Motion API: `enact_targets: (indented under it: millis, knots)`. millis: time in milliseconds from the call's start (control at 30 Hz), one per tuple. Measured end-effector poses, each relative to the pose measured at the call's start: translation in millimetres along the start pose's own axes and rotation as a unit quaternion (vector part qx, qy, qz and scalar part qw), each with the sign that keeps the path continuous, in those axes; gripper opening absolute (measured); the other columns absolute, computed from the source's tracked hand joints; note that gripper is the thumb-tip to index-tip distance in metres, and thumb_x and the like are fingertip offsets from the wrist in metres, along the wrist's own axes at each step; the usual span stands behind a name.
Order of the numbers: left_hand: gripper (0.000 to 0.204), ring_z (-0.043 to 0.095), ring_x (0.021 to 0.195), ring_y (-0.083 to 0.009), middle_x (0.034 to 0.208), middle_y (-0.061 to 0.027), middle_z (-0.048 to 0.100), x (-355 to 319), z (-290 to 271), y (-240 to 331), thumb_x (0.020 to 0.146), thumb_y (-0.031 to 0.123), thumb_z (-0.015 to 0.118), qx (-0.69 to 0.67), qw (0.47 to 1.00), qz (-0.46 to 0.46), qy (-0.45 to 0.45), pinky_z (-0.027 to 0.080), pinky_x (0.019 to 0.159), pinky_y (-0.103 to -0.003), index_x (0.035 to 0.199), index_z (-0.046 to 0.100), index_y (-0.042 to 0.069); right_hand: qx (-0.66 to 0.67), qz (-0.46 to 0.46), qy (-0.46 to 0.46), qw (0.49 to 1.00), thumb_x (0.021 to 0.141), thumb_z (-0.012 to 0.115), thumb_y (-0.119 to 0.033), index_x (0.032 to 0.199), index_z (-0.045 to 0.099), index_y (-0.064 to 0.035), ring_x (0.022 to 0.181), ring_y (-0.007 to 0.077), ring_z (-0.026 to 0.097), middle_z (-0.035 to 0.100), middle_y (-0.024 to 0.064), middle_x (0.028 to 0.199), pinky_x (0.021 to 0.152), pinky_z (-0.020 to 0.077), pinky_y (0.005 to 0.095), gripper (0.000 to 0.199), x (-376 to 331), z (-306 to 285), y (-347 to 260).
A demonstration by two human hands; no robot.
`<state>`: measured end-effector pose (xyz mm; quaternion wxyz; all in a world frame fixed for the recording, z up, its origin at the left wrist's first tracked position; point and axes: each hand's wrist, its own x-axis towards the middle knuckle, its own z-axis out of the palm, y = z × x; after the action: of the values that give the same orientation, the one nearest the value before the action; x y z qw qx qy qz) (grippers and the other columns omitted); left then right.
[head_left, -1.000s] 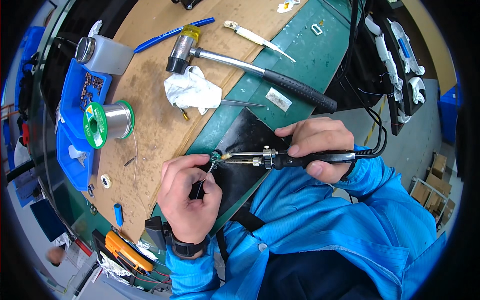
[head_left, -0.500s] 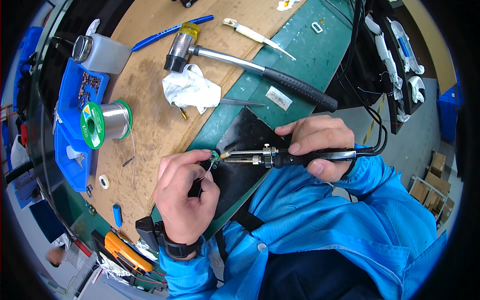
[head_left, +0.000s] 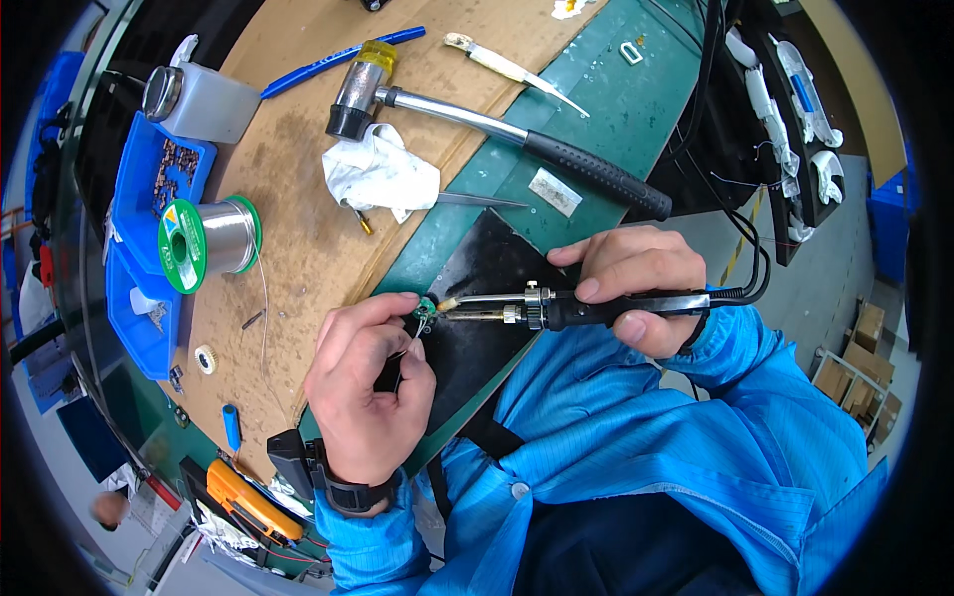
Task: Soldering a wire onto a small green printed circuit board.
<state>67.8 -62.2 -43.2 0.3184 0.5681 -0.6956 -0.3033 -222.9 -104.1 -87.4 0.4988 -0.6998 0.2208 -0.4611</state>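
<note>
My right hand (head_left: 641, 283) is wrapped round the black handle of a soldering iron (head_left: 586, 311), which has a metal guide tube fixed alongside its barrel. Its tip end meets a small green circuit board (head_left: 424, 310) or lies right beside it; the exact contact is too small to make out. With bent fingers, my left hand (head_left: 363, 372) grips the board's left edge, and a thin pale wire runs from the board toward the thumb. Under both lies a black mat (head_left: 487, 258). A dark band circles my left wrist.
Beyond the hands lie a hammer (head_left: 457, 119), a white cloth (head_left: 383, 174), a white-handled pointed tool (head_left: 512, 72) and a blue pen (head_left: 338, 62). To the left stand a solder spool (head_left: 229, 238) and blue bins (head_left: 134, 263). An orange meter (head_left: 248, 502) sits at lower left.
Hardly anything differs. The view has shifted very slightly; both hands keep the same grip, with the iron's tip still at the board.
</note>
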Motion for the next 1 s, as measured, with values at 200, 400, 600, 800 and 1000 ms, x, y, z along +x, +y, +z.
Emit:
enact_targets:
  millis: [200,400,600,800,1000]
  knots:
    - [0.015,0.067,0.088,-0.0245,0.109,-0.0188,0.071,0.2,-0.9,0.6,0.076,-0.013,0.065,0.003,1.000,-0.003,-0.016,0.054,0.082,-0.033,0.084,0.059,-0.003,0.006,0.005,0.005,1.000,0.088,0.068,-0.017,0.109,0.071,0.0049,0.079,0.0332,0.072,0.073,0.0201,0.090,0.096,0.0577,0.0532,0.030,-0.7,-0.4,-0.3]
    - [0.019,0.066,0.084,-0.0295,0.105,-0.0155,0.072,1.6,0.6,0.3,0.071,-0.013,0.066,0.002,1.000,0.003,-0.001,0.054,0.077,-0.036,0.085,0.060,-0.001,-0.003,0.005,-0.003,1.000,0.087,0.068,-0.017,0.109,0.071,0.0050,0.078,0.0336,0.072,0.073,0.0205,0.089,0.096,0.0577,0.0532,0.031,0.0,0.0,-0.7]
    - [0.017,0.068,0.087,-0.0277,0.106,-0.0168,0.072,2.2,-0.7,2.1,0.074,-0.013,0.066,0.005,1.000,-0.004,-0.011,0.055,0.079,-0.035,0.084,0.060,-0.002,0.000,0.003,0.005,1.000,0.088,0.068,-0.017,0.109,0.071,0.0050,0.078,0.0334,0.072,0.073,0.0204,0.088,0.095,0.0579,0.0529,0.031,-0.5,1.0,-0.9]
    - [0.019,0.067,0.084,-0.0294,0.104,-0.0148,0.072,2.2,1.8,1.3,0.071,-0.013,0.066,0.004,1.000,-0.005,0.001,0.055,0.077,-0.036,0.083,0.060,0.000,0.001,0.006,0.008,1.000,0.088,0.068,-0.018,0.108,0.071,0.0049,0.078,0.0330,0.072,0.073,0.0203,0.088,0.095,0.0580,0.0530,0.030,-0.5,1.4,-0.5]
    - [0.018,0.067,0.084,-0.0295,0.104,-0.0148,0.073,2.1,2.0,2.0,0.071,-0.012,0.067,0.005,1.000,-0.007,0.000,0.055,0.077,-0.036,0.083,0.060,0.000,-0.002,0.007,0.010,1.000,0.088,0.067,-0.018,0.107,0.071,0.0054,0.082,0.0346,0.073,0.073,0.0208,0.090,0.095,0.0582,0.0531,0.031,-1.9,0.5,-0.2]
